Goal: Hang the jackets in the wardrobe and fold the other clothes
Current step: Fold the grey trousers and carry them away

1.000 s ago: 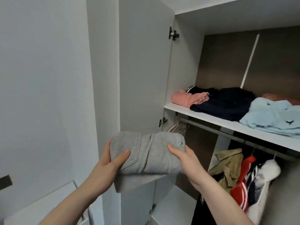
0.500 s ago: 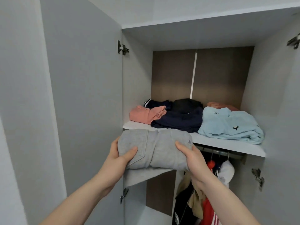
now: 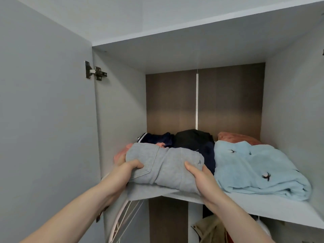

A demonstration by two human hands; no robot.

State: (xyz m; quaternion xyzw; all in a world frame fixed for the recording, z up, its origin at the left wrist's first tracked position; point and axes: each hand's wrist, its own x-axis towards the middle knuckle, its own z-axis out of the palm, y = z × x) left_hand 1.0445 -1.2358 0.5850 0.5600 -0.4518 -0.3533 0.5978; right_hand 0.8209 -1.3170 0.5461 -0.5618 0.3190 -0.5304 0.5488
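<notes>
Now both hands, left (image 3: 126, 168) and right (image 3: 201, 178), grip grey bundle (image 3: 164, 165) at shelf (image 3: 263, 206) lip. Slide in level over pink top (image 3: 121, 152); release only once fully supported.

open headroom above shelved clothes (image 3: 254, 165)

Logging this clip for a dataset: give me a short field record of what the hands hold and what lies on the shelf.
held item: folded grey garment
left hand: grips its left end
right hand: grips its right end
location: front left of wardrobe shelf
beside it: light blue garment, right
behind it: dark navy clothes, pink garment
</notes>
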